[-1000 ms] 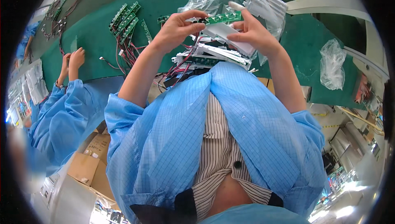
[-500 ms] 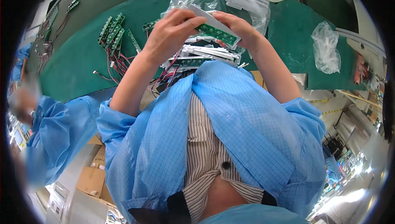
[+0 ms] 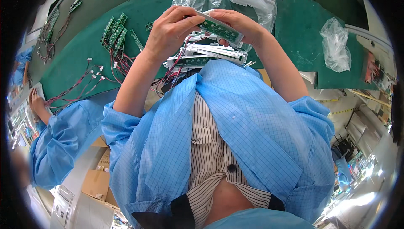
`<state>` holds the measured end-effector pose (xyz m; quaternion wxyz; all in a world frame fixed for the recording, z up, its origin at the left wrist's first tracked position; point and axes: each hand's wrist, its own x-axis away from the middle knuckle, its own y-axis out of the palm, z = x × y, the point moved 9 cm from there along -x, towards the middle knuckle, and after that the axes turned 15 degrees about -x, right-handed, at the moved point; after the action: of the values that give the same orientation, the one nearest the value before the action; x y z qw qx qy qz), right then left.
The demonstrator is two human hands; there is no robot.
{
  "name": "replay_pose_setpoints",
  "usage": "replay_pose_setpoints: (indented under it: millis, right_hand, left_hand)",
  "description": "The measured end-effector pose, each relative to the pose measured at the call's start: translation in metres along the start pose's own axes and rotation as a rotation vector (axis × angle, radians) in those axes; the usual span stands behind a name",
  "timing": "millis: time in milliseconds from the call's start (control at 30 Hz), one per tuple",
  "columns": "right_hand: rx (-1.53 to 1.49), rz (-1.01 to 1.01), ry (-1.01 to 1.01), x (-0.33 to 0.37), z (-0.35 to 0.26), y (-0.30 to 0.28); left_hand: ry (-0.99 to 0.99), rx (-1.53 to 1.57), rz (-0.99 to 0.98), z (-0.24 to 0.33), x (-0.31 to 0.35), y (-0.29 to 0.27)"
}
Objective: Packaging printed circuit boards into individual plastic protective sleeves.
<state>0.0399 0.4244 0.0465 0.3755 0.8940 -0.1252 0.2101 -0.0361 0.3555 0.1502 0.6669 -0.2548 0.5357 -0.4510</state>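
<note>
Both hands pinch one narrow green board (image 3: 219,30) in a white holder: left hand (image 3: 172,31) fingers clamped on its near end, right hand (image 3: 237,25) fingers closed around the far end. It hangs above the stack of boards (image 3: 210,54). Its red wires (image 3: 179,60) trail below the board; I judge a tug could snag them and disturb the stack.

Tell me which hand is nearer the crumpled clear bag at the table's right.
Right. The right hand holds the green circuit board, left of the crumpled clear bag; the left hand grips the board's other end, farther left.

Head-worn fisheye, close, downward over workbench (image 3: 84,67).
</note>
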Motion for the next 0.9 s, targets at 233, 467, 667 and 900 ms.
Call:
replay_pose_setpoints:
  millis: [233,467,667,900]
  right_hand:
    - [0.026,0.013,0.008,-0.004,0.0,-0.005]
    - [0.031,0.03,0.031,-0.005,0.007,-0.013]
    - [0.066,-0.006,0.025,-0.004,0.007,-0.01]
    - [0.133,-0.027,-0.018,-0.004,0.005,0.0]
  left_hand:
    - [0.033,0.007,0.017,-0.003,-0.004,-0.001]
    - [0.026,0.036,0.029,-0.003,0.001,0.004]
    - [0.036,0.0,0.03,0.0,-0.002,0.009]
    - [0.001,-0.071,-0.01,-0.002,0.002,0.01]
